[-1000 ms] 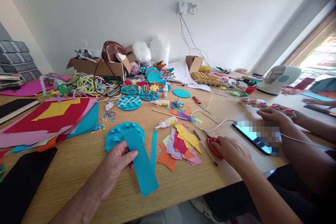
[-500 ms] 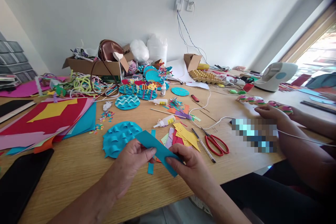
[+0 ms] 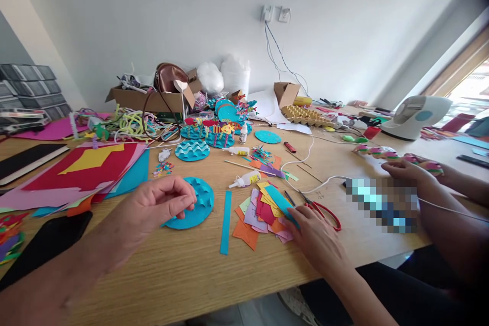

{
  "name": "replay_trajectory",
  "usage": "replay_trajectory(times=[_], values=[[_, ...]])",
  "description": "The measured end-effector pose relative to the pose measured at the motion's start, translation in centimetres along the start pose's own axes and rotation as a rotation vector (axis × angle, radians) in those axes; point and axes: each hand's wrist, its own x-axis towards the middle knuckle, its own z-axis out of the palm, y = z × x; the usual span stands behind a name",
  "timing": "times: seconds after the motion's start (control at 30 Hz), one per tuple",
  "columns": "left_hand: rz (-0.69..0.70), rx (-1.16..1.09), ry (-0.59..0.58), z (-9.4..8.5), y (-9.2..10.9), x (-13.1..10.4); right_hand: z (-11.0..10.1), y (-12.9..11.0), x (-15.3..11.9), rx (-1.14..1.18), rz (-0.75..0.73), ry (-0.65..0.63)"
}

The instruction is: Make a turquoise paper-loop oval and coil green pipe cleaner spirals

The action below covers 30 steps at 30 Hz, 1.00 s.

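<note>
My left hand (image 3: 162, 202) is raised over the near side of a blue disc (image 3: 198, 209) with curled paper waves. Its fingers are pressed together, and whatever they may hold is too small to make out. My right hand (image 3: 315, 234) touches the lower end of a blue paper piece (image 3: 280, 199), which lies on a pile of coloured paper scraps (image 3: 248, 216). A narrow blue strip (image 3: 226, 221) lies on the table between the disc and the pile. Red-handled scissors (image 3: 328, 213) are just beyond my right hand.
Glue bottles (image 3: 246, 179) and finished blue discs (image 3: 192, 151) stand or lie farther back. Coloured sheets (image 3: 82, 168) and a black phone (image 3: 49, 244) are at the left. At the right, another person's hands (image 3: 407, 170) hold a striped, twisted item (image 3: 382, 153).
My hands have moved apart. My left hand let go of the blue paper piece and moved left; my right hand brought it right, onto the scraps. The view has shifted slightly.
</note>
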Motion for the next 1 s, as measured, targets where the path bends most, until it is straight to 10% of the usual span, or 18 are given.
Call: replay_trajectory(times=[0.27,0.57,1.0], values=[[0.092,0.642,-0.199,-2.5,-0.9,3.4,-3.2,-5.5,0.2,0.369,-0.223,-0.207],[0.285,1.141,-0.371,-3.0,-4.7,2.9,-2.3,-11.2,2.1,0.02,-0.74,-0.276],[0.221,0.987,-0.482,-2.1,-5.1,2.1,-3.2,-11.4,4.5,-0.061,-1.111,-0.272]])
